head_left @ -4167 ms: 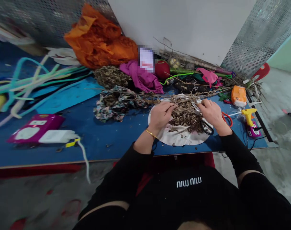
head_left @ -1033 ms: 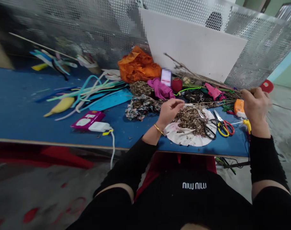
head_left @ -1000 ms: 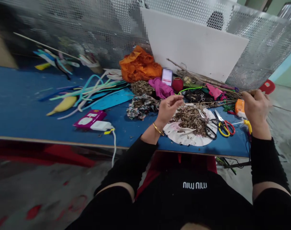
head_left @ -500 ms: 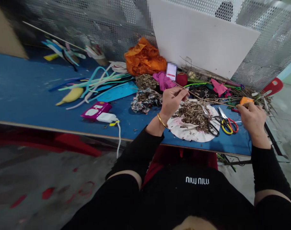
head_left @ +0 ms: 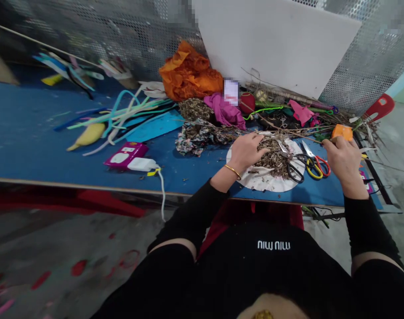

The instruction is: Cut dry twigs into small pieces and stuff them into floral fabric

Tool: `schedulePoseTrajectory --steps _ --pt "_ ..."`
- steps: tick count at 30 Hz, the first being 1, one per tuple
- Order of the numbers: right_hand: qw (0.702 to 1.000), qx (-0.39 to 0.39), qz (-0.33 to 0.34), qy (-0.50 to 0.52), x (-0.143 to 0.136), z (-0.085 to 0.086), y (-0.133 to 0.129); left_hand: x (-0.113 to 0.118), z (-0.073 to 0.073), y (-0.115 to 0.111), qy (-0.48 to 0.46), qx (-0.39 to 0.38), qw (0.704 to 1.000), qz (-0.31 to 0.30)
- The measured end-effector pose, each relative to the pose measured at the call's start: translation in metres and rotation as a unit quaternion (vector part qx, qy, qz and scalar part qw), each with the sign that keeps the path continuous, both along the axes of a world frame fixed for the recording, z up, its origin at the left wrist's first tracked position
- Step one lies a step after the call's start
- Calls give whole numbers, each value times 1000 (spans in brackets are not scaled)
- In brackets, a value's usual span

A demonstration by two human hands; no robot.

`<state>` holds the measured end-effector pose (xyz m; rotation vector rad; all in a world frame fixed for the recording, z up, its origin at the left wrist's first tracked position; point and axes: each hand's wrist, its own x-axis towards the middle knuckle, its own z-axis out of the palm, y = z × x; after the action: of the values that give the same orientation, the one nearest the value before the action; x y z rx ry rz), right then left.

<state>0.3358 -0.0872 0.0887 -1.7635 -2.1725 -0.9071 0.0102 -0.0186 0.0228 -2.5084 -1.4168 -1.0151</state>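
My left hand (head_left: 246,153) is open, fingers and thumb apart, at the left side of a heap of dried crumbled leaves (head_left: 273,155). The heap lies on a round white cloth (head_left: 255,184). My right hand (head_left: 343,161) is closed in a pinch on a long thin twig (head_left: 291,131), which slants up to the left above the heap. Between my hands lie black-handled scissors (head_left: 294,168), partly on the cloth, and scissors with red and yellow handles (head_left: 316,166) on the table.
A blue table (head_left: 202,170) holds a purple box (head_left: 125,155) with a white plug and cord, a yellow banana-shaped thing (head_left: 87,135), coloured strips and orange crumpled paper (head_left: 188,75). Behind the heap are a phone (head_left: 231,92), twigs and cloth scraps. A white board (head_left: 275,44) leans at the back.
My left hand has let go of the twig, opened and lowered towards the leaf heap. My right hand still pinches the twig. The view has shifted slightly.
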Motion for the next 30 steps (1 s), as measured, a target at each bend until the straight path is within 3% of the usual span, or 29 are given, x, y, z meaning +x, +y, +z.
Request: schedulePoseTrajectory --steps 3,5,9,12,17,21,25,28,30 --pt "999 -33 25 -13 -14 -1 2 7 8 -12 -15 59 998 -20" --pt "997 -48 52 -17 -26 -4 1 11 17 -17 2 93 994 -65" --pt "996 -13 83 -20 -43 -6 -1 6 26 -18 44 39 993 -103" --pt "996 23 86 -4 -43 -2 -2 -5 24 -23 0 9 996 -85" --pt "991 83 85 61 -46 5 2 -9 25 -38 -129 41 988 -74" --pt "969 190 92 128 -65 10 5 -3 32 -50 -250 57 964 -68" --pt "945 235 115 196 -95 25 5 5 39 -66 -331 23 939 -95" --pt "910 232 187 288 -124 47 -2 12 44 -78 -387 -34 911 -138" --pt "865 225 279 350 -143 63 -10 16 49 -84 -403 -62 896 -177"
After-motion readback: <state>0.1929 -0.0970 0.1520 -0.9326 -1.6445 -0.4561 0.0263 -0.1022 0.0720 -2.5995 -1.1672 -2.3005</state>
